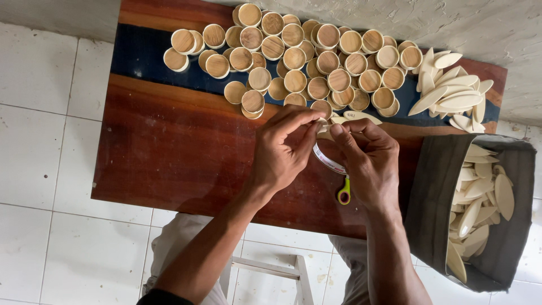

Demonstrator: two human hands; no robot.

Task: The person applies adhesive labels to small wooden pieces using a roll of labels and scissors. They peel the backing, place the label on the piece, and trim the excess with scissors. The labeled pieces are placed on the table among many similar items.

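From the head view, both forearms reach up from the bottom edge and meet over the middle of the wooden desk (169, 152). The left hand (282, 149) is bent at the wrist, its fingers curled inward, thumb and forefinger pinched together on a pale strip (324, 133) at the fingertips. The right hand (367, 161) mirrors it, knuckles up, its grip likewise clamped on the strip from the other side. Between the palms a white tape roll (327, 161) shows in part; I cannot tell which hand bears it. Just below the right hand, a yellow-green scissor handle (344, 195) peeks out. Beyond the fingertips lies a heap of round wooden caps (293, 56), beside a pile of pale oval slips (451, 93). Right of the desk, a dark bag (435, 197) holds more slips.
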